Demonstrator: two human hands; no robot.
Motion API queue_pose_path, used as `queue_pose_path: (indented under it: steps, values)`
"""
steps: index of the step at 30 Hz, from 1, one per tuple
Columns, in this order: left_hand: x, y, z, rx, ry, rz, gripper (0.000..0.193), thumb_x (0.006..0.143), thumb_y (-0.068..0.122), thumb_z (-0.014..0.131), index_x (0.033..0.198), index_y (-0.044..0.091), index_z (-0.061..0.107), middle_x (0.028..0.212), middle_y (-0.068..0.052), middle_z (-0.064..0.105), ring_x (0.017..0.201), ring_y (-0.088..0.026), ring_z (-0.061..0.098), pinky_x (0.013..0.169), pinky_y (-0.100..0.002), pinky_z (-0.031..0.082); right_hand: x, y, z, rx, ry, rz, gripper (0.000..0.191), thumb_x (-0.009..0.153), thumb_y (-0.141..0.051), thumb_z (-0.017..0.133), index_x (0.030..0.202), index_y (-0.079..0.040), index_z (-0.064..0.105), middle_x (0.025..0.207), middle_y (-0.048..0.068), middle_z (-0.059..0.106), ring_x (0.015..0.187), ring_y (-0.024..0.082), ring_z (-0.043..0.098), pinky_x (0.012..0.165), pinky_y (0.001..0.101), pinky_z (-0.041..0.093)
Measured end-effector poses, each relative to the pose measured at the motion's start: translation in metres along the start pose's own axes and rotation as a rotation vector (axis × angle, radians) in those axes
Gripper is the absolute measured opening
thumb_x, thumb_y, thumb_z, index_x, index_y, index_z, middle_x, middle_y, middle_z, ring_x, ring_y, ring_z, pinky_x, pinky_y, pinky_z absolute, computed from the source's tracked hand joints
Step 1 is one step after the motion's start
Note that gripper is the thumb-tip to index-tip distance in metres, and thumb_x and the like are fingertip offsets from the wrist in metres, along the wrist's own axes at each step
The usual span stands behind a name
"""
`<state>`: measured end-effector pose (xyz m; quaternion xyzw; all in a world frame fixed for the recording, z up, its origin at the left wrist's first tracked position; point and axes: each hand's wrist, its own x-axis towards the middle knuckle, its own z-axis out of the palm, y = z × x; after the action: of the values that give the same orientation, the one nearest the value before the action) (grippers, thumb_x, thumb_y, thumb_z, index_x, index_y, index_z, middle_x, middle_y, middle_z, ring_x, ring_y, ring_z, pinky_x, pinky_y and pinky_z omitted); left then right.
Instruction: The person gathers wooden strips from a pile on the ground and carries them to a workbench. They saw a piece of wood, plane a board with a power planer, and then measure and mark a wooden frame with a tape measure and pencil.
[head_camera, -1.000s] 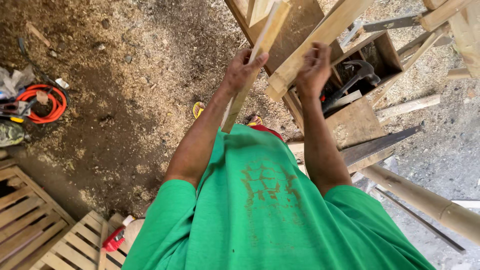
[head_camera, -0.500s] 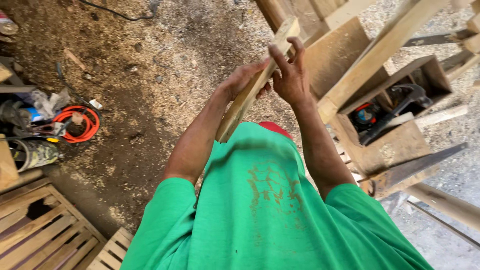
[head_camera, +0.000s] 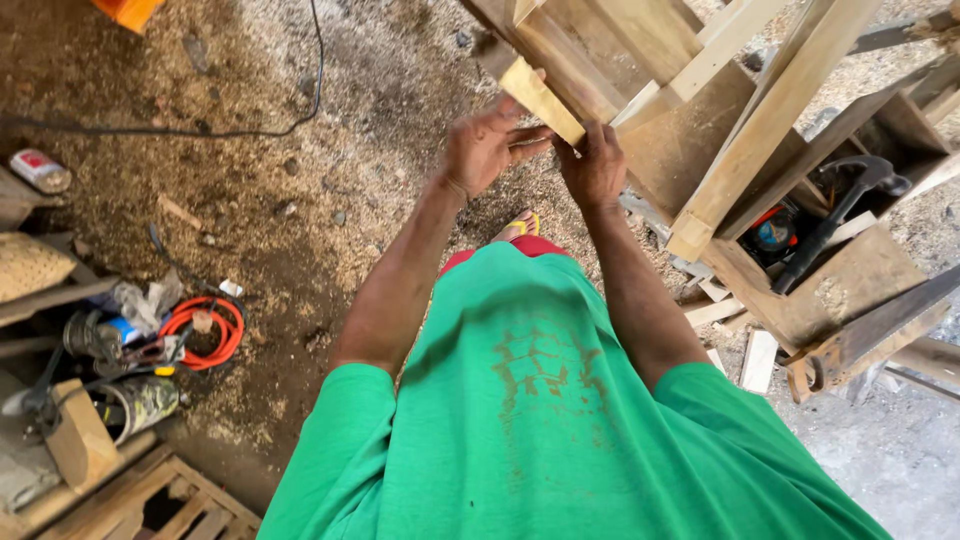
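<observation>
Both my hands are raised in front of my green shirt and grip one pale wooden strip (head_camera: 541, 99) between them. My left hand (head_camera: 483, 146) holds it from the left side. On the right, my right hand (head_camera: 594, 166) clasps its lower part. The strip's end leans up against a frame of wooden boards (head_camera: 700, 60) that stands just beyond my hands. My arms hide the strip's lower length.
An open wooden box (head_camera: 835, 265) at the right holds a hammer (head_camera: 838, 215) and a small round tool. A coiled orange cord (head_camera: 205, 330) lies among clutter at the left. A black cable (head_camera: 250, 128) crosses the sawdust-covered ground. A slatted pallet (head_camera: 150, 495) sits bottom left.
My hands have slid up the strip and drawn closer together, and much less of it shows than before. The view has shifted, so the ground clutter sits lower left.
</observation>
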<state>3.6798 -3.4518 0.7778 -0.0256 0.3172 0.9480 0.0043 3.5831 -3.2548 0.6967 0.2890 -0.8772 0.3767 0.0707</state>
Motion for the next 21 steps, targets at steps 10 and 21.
queue_pose_path:
  steps: [10, 21]
  values:
    - [0.118, -0.011, 0.014, 1.241, 0.470, -0.081, 0.054, 0.083, 0.033, 0.078, 0.124, 0.007, 0.056, 0.105, -0.010, 0.075, 0.091, -0.023, 0.080, 0.076, -0.037, 0.064, 0.036, 0.020, 0.049, 0.210, -0.053, 0.171, 0.042, 0.078, 0.001, 0.067, 0.118, 0.001, 0.053, 0.090, 0.021, 0.061, 0.071, 0.036, 0.066, 0.062, 0.0446, 0.054]
    - [0.156, 0.030, -0.022, 1.527, 0.056, 0.086, 0.047, 0.078, 0.015, 0.075, 0.120, -0.001, 0.062, 0.110, -0.015, 0.060, 0.101, -0.026, 0.065, 0.089, -0.043, 0.062, 0.020, 0.064, 0.055, 0.426, -0.095, 0.822, 0.038, 0.101, -0.032, 0.051, 0.129, -0.009, 0.064, 0.083, 0.007, 0.072, 0.066, 0.021, 0.069, 0.062, 0.0365, 0.054]
